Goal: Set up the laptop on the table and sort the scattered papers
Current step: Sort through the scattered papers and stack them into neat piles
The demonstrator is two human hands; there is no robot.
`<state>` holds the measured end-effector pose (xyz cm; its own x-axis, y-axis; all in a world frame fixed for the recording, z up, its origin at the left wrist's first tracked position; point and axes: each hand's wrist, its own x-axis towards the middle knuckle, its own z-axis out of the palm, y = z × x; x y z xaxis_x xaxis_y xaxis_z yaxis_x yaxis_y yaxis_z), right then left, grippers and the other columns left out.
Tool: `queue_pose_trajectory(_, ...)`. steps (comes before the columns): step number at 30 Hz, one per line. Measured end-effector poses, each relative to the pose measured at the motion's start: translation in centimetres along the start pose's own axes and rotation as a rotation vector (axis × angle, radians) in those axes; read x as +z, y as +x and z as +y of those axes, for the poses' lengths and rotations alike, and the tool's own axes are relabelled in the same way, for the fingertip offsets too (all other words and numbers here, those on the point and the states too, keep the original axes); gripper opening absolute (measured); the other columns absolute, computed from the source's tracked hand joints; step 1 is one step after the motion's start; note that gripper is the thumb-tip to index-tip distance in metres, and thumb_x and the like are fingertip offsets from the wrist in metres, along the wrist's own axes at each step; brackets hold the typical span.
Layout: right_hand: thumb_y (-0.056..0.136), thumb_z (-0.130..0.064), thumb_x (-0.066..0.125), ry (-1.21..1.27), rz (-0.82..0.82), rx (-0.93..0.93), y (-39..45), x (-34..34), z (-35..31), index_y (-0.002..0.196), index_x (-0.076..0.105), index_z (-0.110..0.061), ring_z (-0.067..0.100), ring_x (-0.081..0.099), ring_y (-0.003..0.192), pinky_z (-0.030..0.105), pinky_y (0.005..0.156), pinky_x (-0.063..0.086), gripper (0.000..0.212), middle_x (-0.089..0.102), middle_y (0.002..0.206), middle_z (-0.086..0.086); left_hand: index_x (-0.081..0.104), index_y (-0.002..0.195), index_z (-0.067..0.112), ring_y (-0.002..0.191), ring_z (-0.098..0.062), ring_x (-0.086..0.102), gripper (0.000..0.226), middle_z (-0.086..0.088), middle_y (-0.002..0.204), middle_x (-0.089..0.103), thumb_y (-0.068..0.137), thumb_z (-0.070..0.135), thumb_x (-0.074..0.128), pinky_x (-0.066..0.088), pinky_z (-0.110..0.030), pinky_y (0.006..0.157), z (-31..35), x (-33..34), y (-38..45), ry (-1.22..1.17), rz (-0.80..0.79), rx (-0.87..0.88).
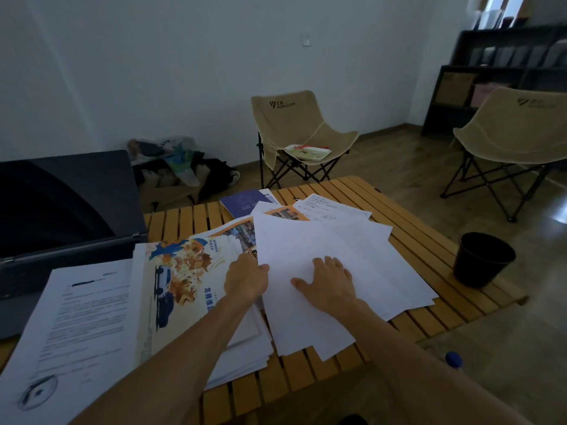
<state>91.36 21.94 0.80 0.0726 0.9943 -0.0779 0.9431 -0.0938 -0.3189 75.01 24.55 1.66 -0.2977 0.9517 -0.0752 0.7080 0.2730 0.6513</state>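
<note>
A person's right hand [326,283] lay flat with fingers spread on a fan of blank white sheets [337,256] across a slatted wooden table [429,250], while the left hand [245,279] pinched their near-left edge. The open laptop [61,204] stood at the table's left end, beside a printed document [79,317] and an illustrated brochure [181,271].

Dim, bluish room, daylight entering only at the upper right corner, faint glare on the glossy floor [549,216] at right, white paper sheets [331,256] brightest, wide-angle bending at edges, near forearms soft, corners murky.
</note>
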Motion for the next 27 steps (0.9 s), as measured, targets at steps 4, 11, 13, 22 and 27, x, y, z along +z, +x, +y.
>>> queue_pose_trajectory(4,0.091,-0.064,0.049,0.03,-0.016,0.0,-0.1,-0.1,-0.3,0.147,0.037,-0.016,0.028,0.029,0.143,0.046,0.118,0.025,0.075,0.036,0.153,0.009,0.072,0.097,0.005,0.087,-0.028,0.066,0.025,-0.012,0.096,0.072,0.093,0.028,0.062,0.052,-0.034,0.077,-0.4,0.3,-0.1,-0.046,0.036,0.044)
queue_pose_trajectory(11,0.092,-0.061,0.049,-0.034,-0.012,0.026,0.0,0.1,-0.1,0.142,0.041,-0.017,0.029,0.027,0.143,0.053,0.119,0.017,0.067,0.039,0.149,0.008,0.055,0.095,0.012,0.09,-0.024,0.058,0.012,-0.009,0.098,0.063,0.095,0.022,0.06,0.044,-0.034,0.073,-0.6,0.8,-0.2,-0.062,0.084,0.093)
queue_pose_trajectory(13,0.093,-0.059,0.048,-0.051,0.0,0.055,0.1,0.3,-0.1,0.142,0.04,-0.017,0.031,0.023,0.145,0.054,0.12,0.014,0.066,0.036,0.151,0.009,0.054,0.088,0.015,0.086,-0.02,0.06,0.014,-0.004,0.091,0.062,0.097,0.024,0.059,0.043,-0.03,0.073,-0.5,1.0,-0.3,-0.048,0.069,0.128)
queue_pose_trajectory(22,0.097,-0.058,0.042,0.074,0.081,0.031,-0.7,-0.8,-1.4,0.148,0.037,-0.018,0.028,0.016,0.15,0.052,0.122,0.014,0.065,0.027,0.16,0.008,0.052,0.083,0.015,0.074,-0.018,0.061,0.025,-0.003,0.081,0.062,0.099,0.034,0.05,0.058,-0.038,0.074,-0.4,-0.2,-0.9,0.047,0.058,0.313)
queue_pose_trajectory(27,0.085,-0.064,0.06,0.504,-0.133,-0.316,-5.6,-5.2,-7.5,0.153,0.028,-0.022,0.015,0.034,0.141,0.033,0.111,0.034,0.086,0.033,0.156,-0.005,0.06,0.084,0.004,0.058,-0.015,0.064,0.027,-0.009,0.071,0.066,0.098,0.028,0.055,0.051,-0.029,0.056,0.7,-8.7,-2.8,-0.415,0.143,0.271)
